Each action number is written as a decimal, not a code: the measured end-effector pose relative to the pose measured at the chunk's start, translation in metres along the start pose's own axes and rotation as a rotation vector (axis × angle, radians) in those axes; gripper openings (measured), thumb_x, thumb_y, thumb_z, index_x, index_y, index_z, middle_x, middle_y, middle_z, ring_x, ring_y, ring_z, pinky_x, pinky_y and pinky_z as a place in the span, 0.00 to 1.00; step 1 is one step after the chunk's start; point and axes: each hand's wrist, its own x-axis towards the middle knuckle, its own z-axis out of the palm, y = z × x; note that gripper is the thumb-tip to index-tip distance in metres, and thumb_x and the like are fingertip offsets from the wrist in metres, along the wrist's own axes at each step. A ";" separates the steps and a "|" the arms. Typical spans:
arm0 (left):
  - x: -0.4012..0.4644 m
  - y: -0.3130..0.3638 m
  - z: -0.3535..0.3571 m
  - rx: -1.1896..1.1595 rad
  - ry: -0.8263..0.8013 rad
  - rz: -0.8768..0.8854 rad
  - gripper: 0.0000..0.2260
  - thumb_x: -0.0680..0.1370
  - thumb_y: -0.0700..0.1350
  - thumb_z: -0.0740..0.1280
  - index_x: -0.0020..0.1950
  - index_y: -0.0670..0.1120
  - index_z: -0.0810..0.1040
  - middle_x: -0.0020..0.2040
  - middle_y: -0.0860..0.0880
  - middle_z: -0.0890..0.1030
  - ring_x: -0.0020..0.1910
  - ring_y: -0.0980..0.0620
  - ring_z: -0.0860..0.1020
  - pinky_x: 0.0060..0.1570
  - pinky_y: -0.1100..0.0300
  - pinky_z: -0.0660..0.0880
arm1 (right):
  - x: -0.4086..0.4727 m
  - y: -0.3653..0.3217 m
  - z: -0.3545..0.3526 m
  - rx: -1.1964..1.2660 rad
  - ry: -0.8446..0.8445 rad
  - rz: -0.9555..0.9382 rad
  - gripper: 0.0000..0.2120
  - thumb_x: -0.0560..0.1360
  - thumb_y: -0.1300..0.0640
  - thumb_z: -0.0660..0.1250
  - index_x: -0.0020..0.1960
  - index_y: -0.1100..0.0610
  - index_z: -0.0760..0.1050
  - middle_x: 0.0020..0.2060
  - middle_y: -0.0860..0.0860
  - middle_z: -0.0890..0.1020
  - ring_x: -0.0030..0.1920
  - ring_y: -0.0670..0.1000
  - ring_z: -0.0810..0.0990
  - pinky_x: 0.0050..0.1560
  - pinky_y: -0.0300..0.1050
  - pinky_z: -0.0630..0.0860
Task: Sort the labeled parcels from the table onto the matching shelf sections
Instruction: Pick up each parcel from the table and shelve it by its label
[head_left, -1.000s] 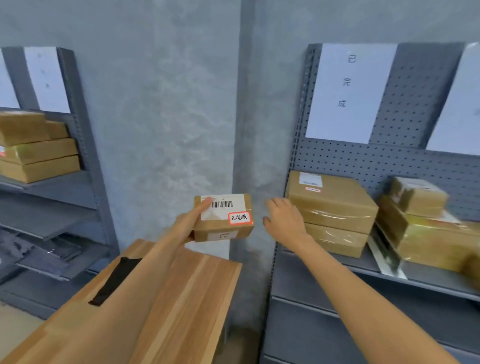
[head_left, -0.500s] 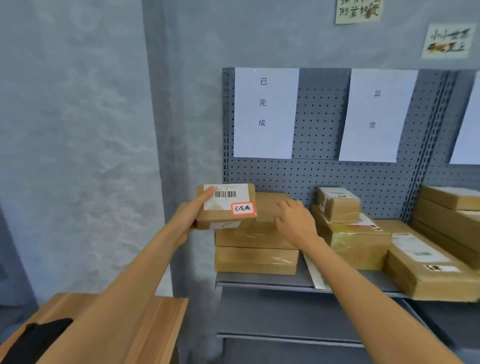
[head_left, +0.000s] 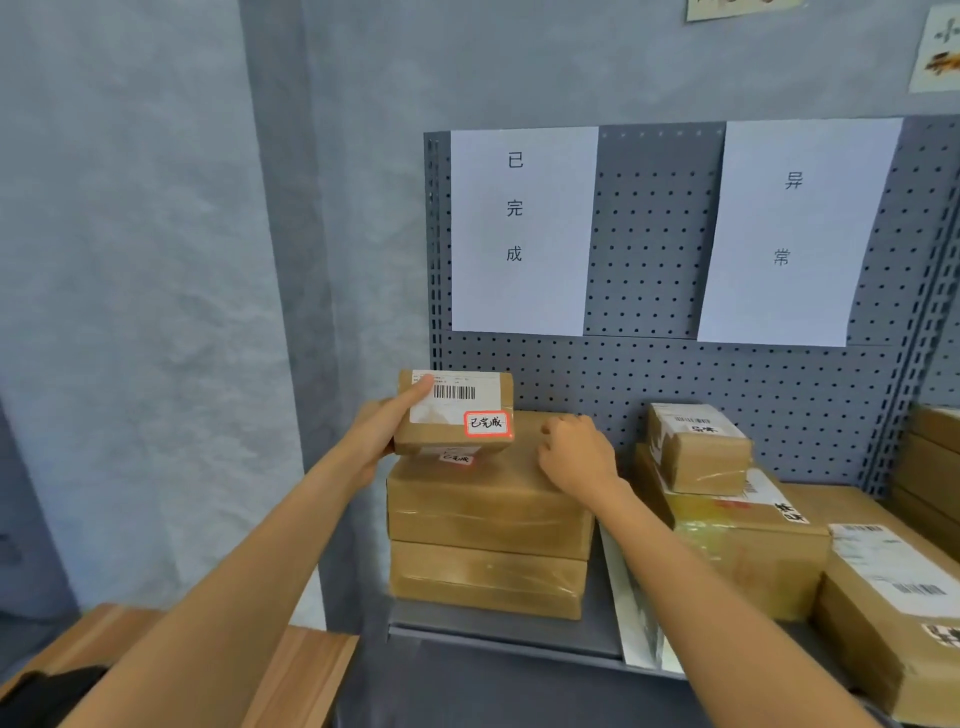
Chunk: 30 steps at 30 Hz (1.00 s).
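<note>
Perforated steel shelf (head_left: 727, 395); left hand (head_left: 376, 434) holds cardboard parcel (head_left: 454, 413)

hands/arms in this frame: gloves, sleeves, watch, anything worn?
Nothing worn that shows. The left hand and right hand are bare, no gloves, rings or markings visible. Both forearms are uncovered up to the frame's bottom edge: no sleeve, cuff, watch or strap in view.

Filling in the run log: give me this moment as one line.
left hand grips small parcel | over stack under 已完成 sign | right hand on stack
</note>
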 end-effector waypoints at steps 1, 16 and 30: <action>0.005 -0.002 0.000 0.002 0.001 -0.005 0.21 0.75 0.61 0.67 0.60 0.48 0.80 0.49 0.52 0.85 0.49 0.53 0.83 0.51 0.59 0.78 | 0.004 -0.001 0.003 0.008 -0.020 0.008 0.11 0.77 0.59 0.60 0.56 0.60 0.78 0.56 0.56 0.79 0.59 0.56 0.74 0.56 0.51 0.76; 0.100 -0.031 0.004 -0.080 -0.040 -0.010 0.25 0.73 0.60 0.68 0.65 0.48 0.76 0.54 0.50 0.84 0.55 0.51 0.81 0.59 0.55 0.75 | 0.022 0.003 0.035 0.016 -0.032 0.016 0.14 0.80 0.53 0.56 0.51 0.59 0.78 0.49 0.54 0.79 0.51 0.54 0.76 0.47 0.47 0.74; 0.149 -0.047 0.006 -0.093 -0.116 0.048 0.22 0.74 0.50 0.72 0.66 0.47 0.75 0.56 0.49 0.83 0.51 0.54 0.83 0.49 0.61 0.79 | 0.021 -0.004 0.032 -0.088 -0.093 0.023 0.16 0.82 0.52 0.53 0.61 0.58 0.73 0.60 0.55 0.76 0.62 0.56 0.70 0.54 0.49 0.70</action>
